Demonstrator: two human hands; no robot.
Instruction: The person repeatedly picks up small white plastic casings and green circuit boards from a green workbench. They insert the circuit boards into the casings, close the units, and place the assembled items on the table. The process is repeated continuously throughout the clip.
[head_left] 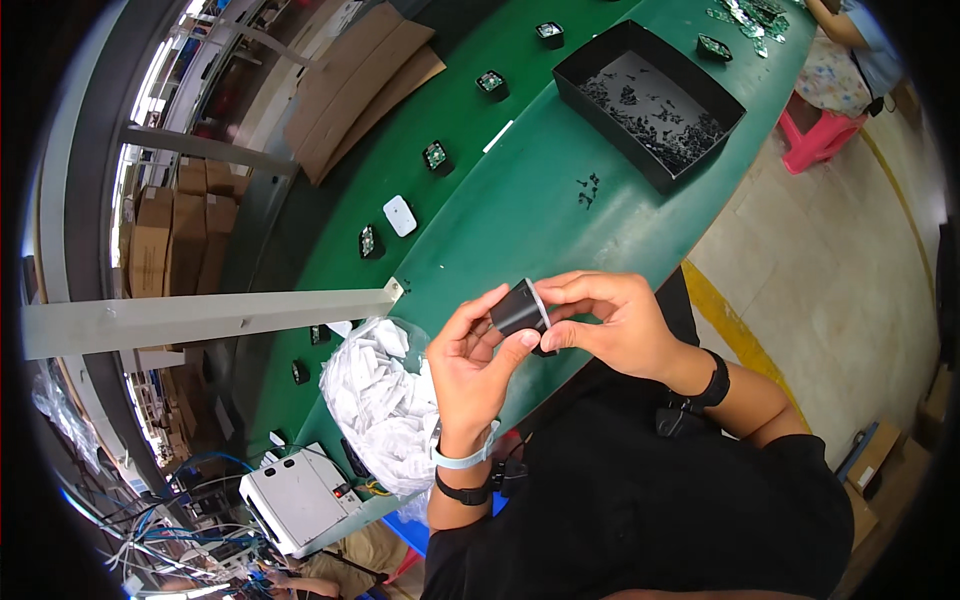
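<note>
Between both hands, above the green bench, is a small black box-shaped housing (515,311) with a pale cover (538,303) along its right side. My left hand (475,350) grips the black body, thumb below and fingers behind it. From the right, my right hand (603,316) pinches the cover side between thumb and fingers. The inside of the housing is hidden. Just left of my left wrist sits a clear plastic bag of white flat parts (375,410).
A black tray (655,176) of small dark parts stands at the far right, with a few loose dark pieces (588,190) nearby. Several open black housings (436,157) line the bench beside a white cover (399,215). A metal bar (220,318) crosses at left. Another person (850,50) sits far right.
</note>
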